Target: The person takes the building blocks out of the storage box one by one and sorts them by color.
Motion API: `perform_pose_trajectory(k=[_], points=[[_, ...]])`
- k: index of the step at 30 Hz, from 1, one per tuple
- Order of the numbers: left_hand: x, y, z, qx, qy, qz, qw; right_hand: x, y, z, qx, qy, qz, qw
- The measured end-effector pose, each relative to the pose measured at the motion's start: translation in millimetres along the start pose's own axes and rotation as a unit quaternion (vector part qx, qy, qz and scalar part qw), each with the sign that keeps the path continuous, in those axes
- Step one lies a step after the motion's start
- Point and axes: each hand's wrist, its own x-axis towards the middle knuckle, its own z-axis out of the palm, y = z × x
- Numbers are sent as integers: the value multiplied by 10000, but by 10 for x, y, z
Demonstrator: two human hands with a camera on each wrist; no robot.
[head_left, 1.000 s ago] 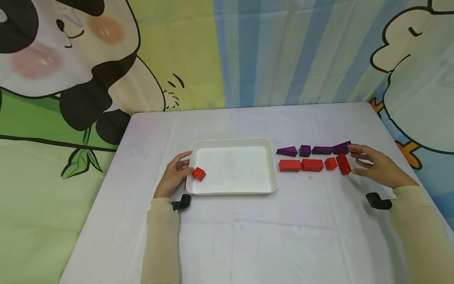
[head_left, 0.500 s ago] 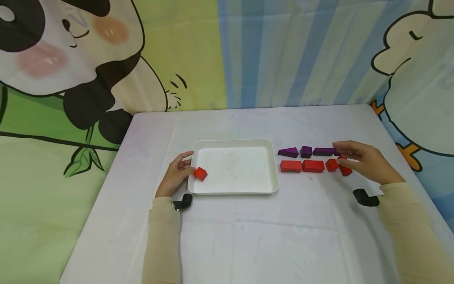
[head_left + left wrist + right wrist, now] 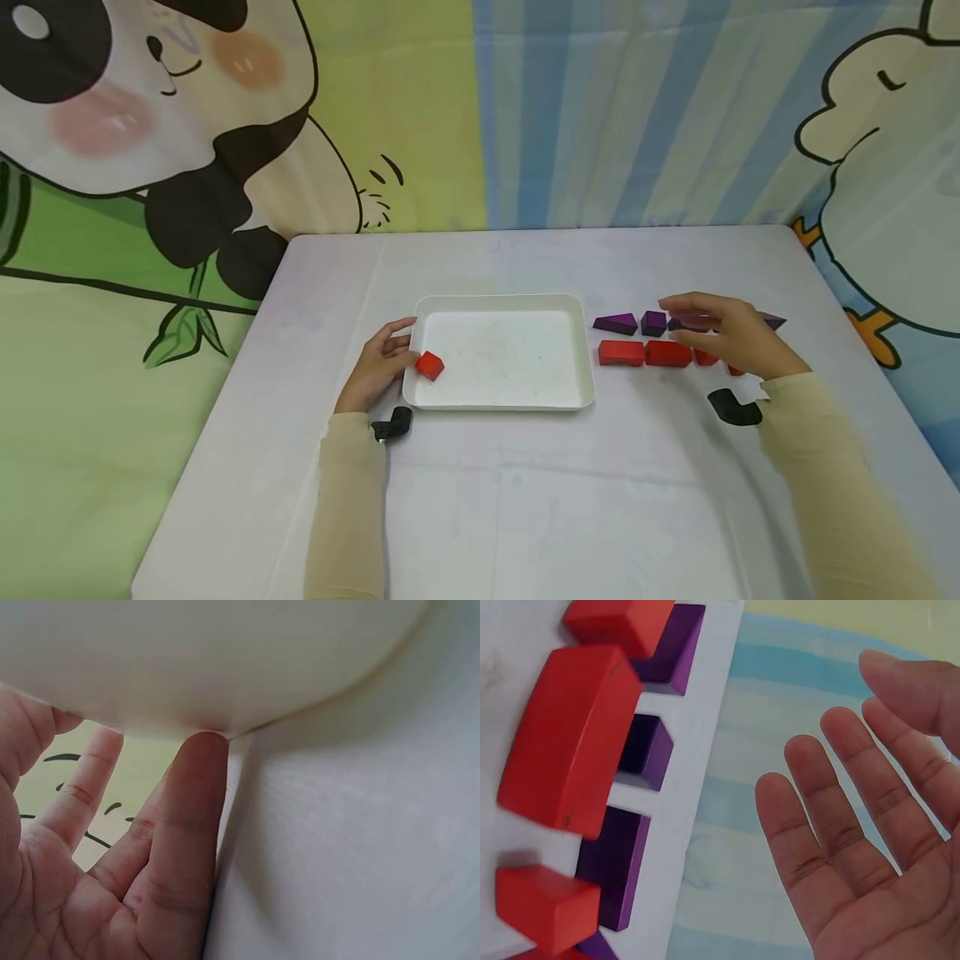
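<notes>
My left hand (image 3: 378,367) grips the left edge of a white tray (image 3: 498,408); in the left wrist view its thumb goes over the rim and a fingertip (image 3: 206,754) touches the outer wall. A red cube (image 3: 430,366) sits inside the tray, close by the thumb. My right hand (image 3: 731,337) hovers over two rows of blocks with fingers straight and apart, holding nothing. Behind are purple blocks, among them a wedge (image 3: 617,324) and a cube (image 3: 653,323). In front lie red blocks, including two longer ones (image 3: 621,352). The hand partly covers the right-hand blocks.
A white-covered table (image 3: 480,508) bears everything. The block rows stand just right of the tray. A patterned cloth (image 3: 420,117) with cartoon animals hangs behind the table. Each wrist wears a black mount (image 3: 735,408).
My right hand has moved left over the blocks, from the rows' right end toward their middle. The blocks look unmoved. The left hand stays at the tray; the head view shifts slightly.
</notes>
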Motion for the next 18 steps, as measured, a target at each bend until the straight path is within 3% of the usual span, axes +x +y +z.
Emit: perform_pose_trajectory(k=[7, 18], points=[[-20, 11, -7, -37, 12, 3, 10000, 149, -177, 88, 103, -190, 2, 9998], [-5, 0, -4, -52, 14, 28, 10000, 394, -453, 239, 198, -346, -711, 9967]])
